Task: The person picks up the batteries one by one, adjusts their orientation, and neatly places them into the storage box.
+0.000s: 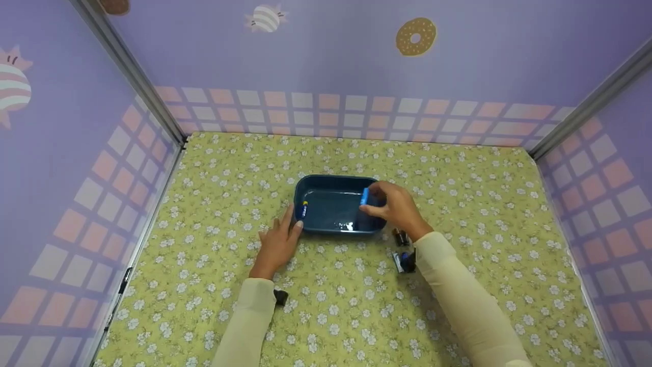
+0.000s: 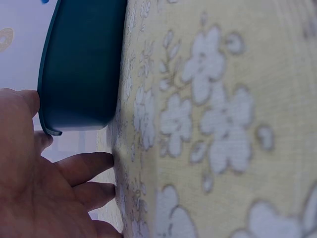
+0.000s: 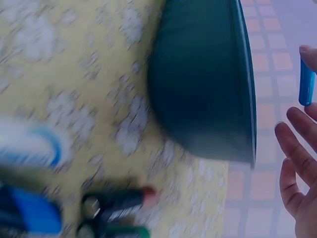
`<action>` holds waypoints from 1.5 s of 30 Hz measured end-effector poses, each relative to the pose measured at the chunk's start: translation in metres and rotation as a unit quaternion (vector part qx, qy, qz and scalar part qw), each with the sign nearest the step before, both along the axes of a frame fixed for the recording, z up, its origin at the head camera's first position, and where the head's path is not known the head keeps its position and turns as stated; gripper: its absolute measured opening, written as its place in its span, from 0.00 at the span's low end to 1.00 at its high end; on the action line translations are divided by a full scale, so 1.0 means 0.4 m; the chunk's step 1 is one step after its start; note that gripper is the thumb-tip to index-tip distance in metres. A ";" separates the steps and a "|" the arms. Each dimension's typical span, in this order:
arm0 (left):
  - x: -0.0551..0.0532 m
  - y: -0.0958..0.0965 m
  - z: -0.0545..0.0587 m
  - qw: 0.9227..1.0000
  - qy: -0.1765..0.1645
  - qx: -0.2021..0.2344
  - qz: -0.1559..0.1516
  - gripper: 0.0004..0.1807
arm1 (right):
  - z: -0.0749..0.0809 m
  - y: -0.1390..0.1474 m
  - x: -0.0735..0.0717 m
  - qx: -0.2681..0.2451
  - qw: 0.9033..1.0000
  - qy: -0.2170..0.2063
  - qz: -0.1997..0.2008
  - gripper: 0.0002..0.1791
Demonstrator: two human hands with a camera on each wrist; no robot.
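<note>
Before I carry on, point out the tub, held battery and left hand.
Tub (image 1: 332,208): head view, bare inside floor.
Held battery (image 3: 306,84): right wrist view, long side.
Left hand (image 1: 277,243): head view, back of it.

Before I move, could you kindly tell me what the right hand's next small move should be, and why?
Probably lower the blue cylinder into the tub: the right hand pinches it above the tub's right side, the left hand touches the left rim, and a yellow-tipped dark blue piece lies inside at the left end.
</note>
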State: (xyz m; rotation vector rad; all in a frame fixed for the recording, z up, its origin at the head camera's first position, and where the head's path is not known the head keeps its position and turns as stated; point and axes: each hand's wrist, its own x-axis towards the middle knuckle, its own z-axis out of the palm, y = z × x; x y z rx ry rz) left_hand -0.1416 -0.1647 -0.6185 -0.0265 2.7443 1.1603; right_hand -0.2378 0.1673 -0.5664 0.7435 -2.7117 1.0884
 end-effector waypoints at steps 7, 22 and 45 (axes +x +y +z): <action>-0.001 0.001 0.004 1.000 -0.013 -0.011 0.000 0.40 | 0.023 -0.075 -0.029 -0.004 1.000 -0.005 0.019 0.27; 0.000 0.007 0.007 1.000 -0.009 -0.015 0.005 0.39 | 0.000 -0.234 -0.070 0.047 0.997 -0.028 0.051 0.31; -0.001 -0.002 0.000 1.000 -0.009 -0.007 -0.001 0.40 | -0.067 -0.334 -0.059 0.081 0.986 -0.141 0.035 0.28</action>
